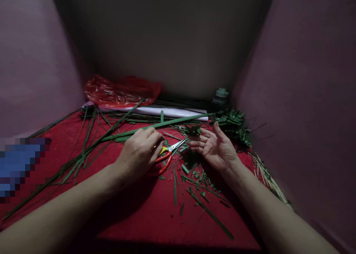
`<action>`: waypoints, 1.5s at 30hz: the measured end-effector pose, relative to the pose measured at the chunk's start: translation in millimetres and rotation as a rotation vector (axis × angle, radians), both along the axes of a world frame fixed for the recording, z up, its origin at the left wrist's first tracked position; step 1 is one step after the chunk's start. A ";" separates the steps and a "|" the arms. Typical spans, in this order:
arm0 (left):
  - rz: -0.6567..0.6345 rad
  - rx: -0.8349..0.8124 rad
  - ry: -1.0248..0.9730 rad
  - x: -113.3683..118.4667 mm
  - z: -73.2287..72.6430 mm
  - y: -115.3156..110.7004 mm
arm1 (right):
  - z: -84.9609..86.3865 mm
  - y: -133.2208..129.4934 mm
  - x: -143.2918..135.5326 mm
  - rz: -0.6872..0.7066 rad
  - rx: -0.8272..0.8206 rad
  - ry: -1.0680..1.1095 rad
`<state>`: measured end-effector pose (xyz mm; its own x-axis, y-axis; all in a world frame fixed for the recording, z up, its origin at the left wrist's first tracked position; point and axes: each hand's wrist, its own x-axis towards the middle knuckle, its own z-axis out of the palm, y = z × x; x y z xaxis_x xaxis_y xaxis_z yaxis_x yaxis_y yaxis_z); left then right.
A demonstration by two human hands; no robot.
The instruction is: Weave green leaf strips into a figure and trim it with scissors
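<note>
My left hand [143, 146] is closed, knuckles up, with its fingertips at the yellow side of a pair of scissors [166, 155]. The scissors have red and yellow handles, and their blades point right toward my other hand. My right hand [218, 146] is turned palm up with its fingers spread and the thumb raised. Just beyond its fingertips is a small dark green woven leaf piece [193, 130]; whether the fingers touch it I cannot tell. Cut green leaf scraps [203, 180] lie below and around the hand on the red cloth [155, 217].
Long green leaf strips [178, 119] cross the cloth. Behind them lie a white roll [167, 112] and a crumpled red plastic bag [119, 91]. A bottle [221, 96] stands at the back right, near a heap of dark green woven leaf pieces [233, 122]. Thin pale sticks [268, 178] lie along the right wall.
</note>
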<state>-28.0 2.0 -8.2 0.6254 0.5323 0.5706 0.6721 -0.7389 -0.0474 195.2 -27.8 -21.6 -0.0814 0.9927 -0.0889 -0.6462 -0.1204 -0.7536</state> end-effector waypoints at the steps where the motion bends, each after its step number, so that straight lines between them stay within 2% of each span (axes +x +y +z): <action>1: 0.006 0.014 0.000 -0.1 -0.6 0.3 | -0.3 -0.1 -0.9 -0.014 0.017 -0.013; 4: 0.009 -0.014 -0.021 -0.2 0.1 0.1 | -3.4 -0.4 -4.3 -0.094 0.088 -0.129; 9: -0.077 -0.263 -0.128 0.5 9.3 -3.2 | -8.6 -1.1 -8.3 -0.256 0.203 -0.405; 13: -0.122 -0.345 -0.131 0.0 10.8 -1.5 | -7.5 -2.2 -6.8 -0.307 0.241 -0.462; 16: -0.119 -0.269 -0.040 -1.4 5.4 3.9 | -7.0 -2.0 -4.3 -0.311 0.234 -0.436; 19: -0.051 -0.065 0.024 -2.8 2.7 5.9 | -7.9 -0.7 -3.3 -0.282 0.180 -0.380; 21: -0.015 0.106 -0.046 -2.9 4.6 2.0 | -8.2 0.5 -3.4 -0.267 0.110 -0.309; 23: -0.051 0.175 -0.174 -1.8 7.8 -5.2 | -7.8 1.6 -3.8 -0.265 0.042 -0.223; 24: -0.100 0.130 -0.224 -0.7 9.0 -9.1 | -7.3 1.9 -3.9 -0.273 0.015 -0.185; 26: -0.184 -0.127 -0.263 2.6 9.6 -14.7 | -6.0 2.1 -4.1 -0.311 -0.026 -0.120; 29: -0.118 -0.780 -0.399 8.8 7.5 -14.7 | -4.2 1.1 -4.5 -0.338 -0.070 -0.059; 31: -0.046 -1.185 -0.641 12.4 7.0 -10.6 | -4.4 0.3 -5.1 -0.302 -0.074 -0.059; 32: -0.031 -1.314 -0.786 13.7 7.5 -8.3 | -5.0 -0.2 -5.5 -0.281 -0.068 -0.067; 34: -0.046 -1.423 -1.049 14.9 9.6 -4.3 | -7.1 -1.0 -6.7 -0.237 -0.057 -0.088; 36: -0.077 -1.424 -1.212 14.3 11.7 -1.3 | -9.0 -2.5 -8.2 -0.195 -0.050 -0.111; 42: -0.171 -1.481 -1.325 6.8 12.7 4.4 | -0.1 -9.0 -6.0 0.082 0.005 -0.270; 45: -0.175 -1.588 -1.332 5.7 14.4 3.0 | 7.9 -8.2 2.6 0.075 0.052 -0.396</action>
<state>-22.3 5.1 6.2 0.3993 0.9000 -0.1747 -0.3145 0.3135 0.8960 197.9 -36.1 -13.7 -0.1235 0.9893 -0.0773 -0.2955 -0.1110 -0.9489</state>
